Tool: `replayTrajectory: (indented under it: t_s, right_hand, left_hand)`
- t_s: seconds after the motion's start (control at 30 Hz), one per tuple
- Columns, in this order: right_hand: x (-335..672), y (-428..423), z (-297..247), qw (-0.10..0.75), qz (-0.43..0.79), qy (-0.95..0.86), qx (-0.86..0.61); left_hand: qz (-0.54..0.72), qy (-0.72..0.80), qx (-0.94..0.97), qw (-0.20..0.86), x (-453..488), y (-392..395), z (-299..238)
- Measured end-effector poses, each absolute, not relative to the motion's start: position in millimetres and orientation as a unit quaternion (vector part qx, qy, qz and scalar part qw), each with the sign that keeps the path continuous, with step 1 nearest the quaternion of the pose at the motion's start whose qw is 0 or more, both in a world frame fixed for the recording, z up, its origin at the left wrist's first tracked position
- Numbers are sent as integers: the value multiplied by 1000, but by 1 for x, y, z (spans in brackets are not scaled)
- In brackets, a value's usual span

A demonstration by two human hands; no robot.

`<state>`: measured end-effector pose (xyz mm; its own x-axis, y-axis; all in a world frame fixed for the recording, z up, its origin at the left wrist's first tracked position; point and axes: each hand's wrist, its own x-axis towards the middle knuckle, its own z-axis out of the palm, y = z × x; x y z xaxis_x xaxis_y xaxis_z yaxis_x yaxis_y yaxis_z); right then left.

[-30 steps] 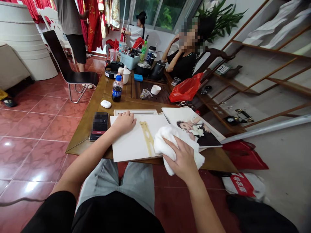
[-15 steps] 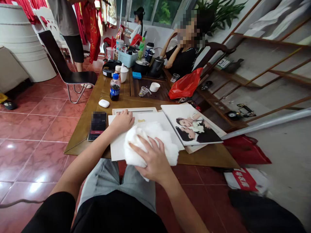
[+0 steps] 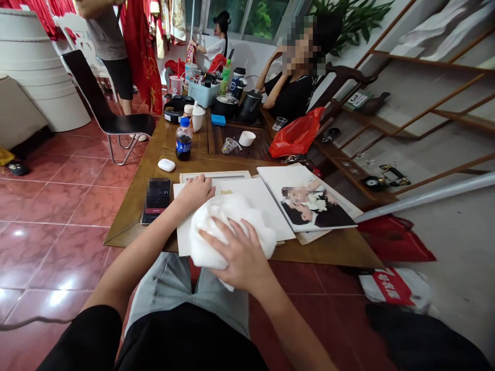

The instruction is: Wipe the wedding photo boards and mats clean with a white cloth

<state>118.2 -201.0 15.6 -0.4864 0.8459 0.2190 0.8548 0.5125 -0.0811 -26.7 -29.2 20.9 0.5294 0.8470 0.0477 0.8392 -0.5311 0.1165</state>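
A white board (image 3: 266,204) with a small tan mark lies at the table's near edge. My left hand (image 3: 199,190) rests on its upper left part, fingers stretched out and holding nothing. Bunched white cloth (image 3: 209,237), thick and soft, covers the board's lower middle and hangs slightly over the near edge. Over the cloth's right side my right hand (image 3: 240,247) is curved, gripping it with the fingers somewhat spread. To the right, overlapping pale frames, lies a photo panel (image 3: 325,206) of a couple.
A phone (image 3: 157,201) and a white earbud case (image 3: 166,165) lie left on the wooden table (image 3: 131,206). Farther back stand a cola bottle (image 3: 183,139), a white cup (image 3: 246,138) and a red plastic bag (image 3: 296,135). A person (image 3: 290,93) sits across the table.
My right hand and the cloth have shifted slightly left across the board. My left hand stays in place. In the background, a standing person and a red garment have moved.
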Motion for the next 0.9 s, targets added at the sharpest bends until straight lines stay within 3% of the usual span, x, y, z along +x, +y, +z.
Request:
replayTrajectory:
  t_s: [0.43,0.9]
  right_hand:
    - [236,-202,-11,168,-137,-721,-658]
    - [148,-164,19,147,-22,-827,-542]
  left_hand:
    - [54,479,875,53,-28,-31,22]
    - [58,472,879,40,-28,-29,18]
